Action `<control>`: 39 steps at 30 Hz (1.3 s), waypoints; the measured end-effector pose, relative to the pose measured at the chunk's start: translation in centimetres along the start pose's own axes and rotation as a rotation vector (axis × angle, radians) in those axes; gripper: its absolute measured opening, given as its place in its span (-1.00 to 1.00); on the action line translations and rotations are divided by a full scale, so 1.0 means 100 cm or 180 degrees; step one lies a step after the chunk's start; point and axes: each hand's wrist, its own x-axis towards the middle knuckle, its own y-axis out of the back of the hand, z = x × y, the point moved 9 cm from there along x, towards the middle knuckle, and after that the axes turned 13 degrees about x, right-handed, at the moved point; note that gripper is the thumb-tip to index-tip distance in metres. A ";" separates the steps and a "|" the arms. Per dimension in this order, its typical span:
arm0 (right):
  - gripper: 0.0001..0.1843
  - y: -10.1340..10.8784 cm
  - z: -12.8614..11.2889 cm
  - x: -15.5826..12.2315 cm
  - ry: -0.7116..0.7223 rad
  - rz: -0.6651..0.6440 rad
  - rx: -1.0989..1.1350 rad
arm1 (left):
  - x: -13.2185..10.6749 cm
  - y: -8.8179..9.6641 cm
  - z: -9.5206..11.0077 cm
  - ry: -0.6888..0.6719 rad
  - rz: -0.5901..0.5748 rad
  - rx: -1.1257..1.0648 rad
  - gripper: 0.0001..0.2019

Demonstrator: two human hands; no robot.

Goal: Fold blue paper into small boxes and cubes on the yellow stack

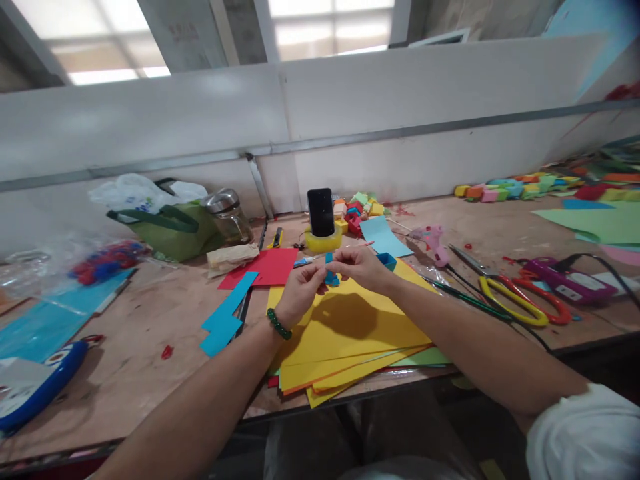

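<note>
Both my hands meet above a stack of yellow paper (360, 327), pinching one small piece of blue paper (330, 277) between them. My left hand (303, 288) has its fingers closed on the lower left of the piece, and a green bead bracelet (279, 325) circles that wrist. My right hand (361, 265) pinches the piece from the right. How the piece is folded is too small to tell. Just behind my right hand sits a small blue paper box (387, 261). Blue cut paper strips (225, 319) lie to the left of the stack.
A phone (321, 212) stands on a yellow tape roll (323, 240) behind my hands, near several colored paper cubes (357, 210). Rightward lie scissors (515, 300), a pink glue gun (434, 244) and a purple corded device (573, 280). A green bag (175, 233) and glass jar (230, 217) stand left.
</note>
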 end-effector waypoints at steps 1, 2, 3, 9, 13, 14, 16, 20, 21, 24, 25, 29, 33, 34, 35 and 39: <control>-0.57 0.002 -0.002 0.000 0.0037 0.0059 -0.0009 | -0.001 -0.003 -0.001 0.0066 -0.0084 -0.0075 -0.58; -0.58 0.003 -0.004 0.000 0.0082 0.0113 -0.0027 | -0.002 -0.006 -0.003 0.0127 -0.0167 -0.0142 -0.58; -0.58 0.004 -0.006 0.000 0.0124 0.0147 -0.0047 | -0.003 -0.008 -0.004 0.0178 -0.0237 -0.0194 -0.58; -0.58 0.003 -0.005 -0.002 0.0093 0.0115 0.0188 | -0.002 -0.007 -0.007 0.0267 -0.0180 -0.0182 -0.55; -0.55 0.001 -0.004 -0.002 0.0103 0.0027 0.0094 | -0.002 -0.006 -0.006 0.0284 -0.0125 -0.0123 -0.58; -0.54 0.000 -0.003 -0.002 0.0106 -0.0006 0.0047 | -0.003 -0.007 -0.006 0.0279 -0.0153 -0.0162 -0.59; -0.53 -0.001 -0.001 -0.002 0.0100 -0.0073 0.0047 | -0.003 -0.010 -0.007 0.0255 -0.0232 -0.0288 -0.60; -0.49 -0.002 -0.002 -0.001 0.0134 -0.0211 0.0078 | -0.003 -0.013 -0.011 0.0256 -0.0312 -0.0428 -0.61; -0.48 -0.003 -0.003 -0.001 0.0147 -0.0246 0.0049 | -0.003 -0.012 -0.012 0.0275 -0.0295 -0.0416 -0.62; -0.45 -0.005 -0.007 -0.001 0.0186 -0.0320 -0.0009 | -0.003 -0.009 -0.011 0.0313 -0.0223 -0.0353 -0.63; -0.45 -0.007 -0.009 -0.001 0.0203 -0.0337 -0.0005 | -0.003 -0.009 -0.010 0.0315 -0.0210 -0.0321 -0.63; -0.51 -0.010 -0.012 -0.002 0.0279 -0.0336 -0.0040 | -0.005 -0.009 -0.007 0.0326 -0.0170 -0.0232 -0.61; -0.54 -0.009 -0.013 -0.002 0.0347 -0.0279 -0.0157 | -0.005 -0.009 -0.009 0.0367 -0.0171 -0.0338 -0.59; -0.53 -0.009 -0.014 -0.002 0.0366 -0.0260 -0.0188 | -0.005 -0.010 -0.010 0.0377 -0.0197 -0.0369 -0.59; -0.53 -0.008 -0.014 -0.002 0.0377 -0.0243 -0.0212 | -0.004 -0.011 -0.011 0.0392 -0.0235 -0.0411 -0.58; -0.54 -0.005 -0.011 -0.002 0.0325 -0.0283 -0.0131 | -0.003 -0.016 -0.019 0.0489 -0.0437 -0.0742 -0.53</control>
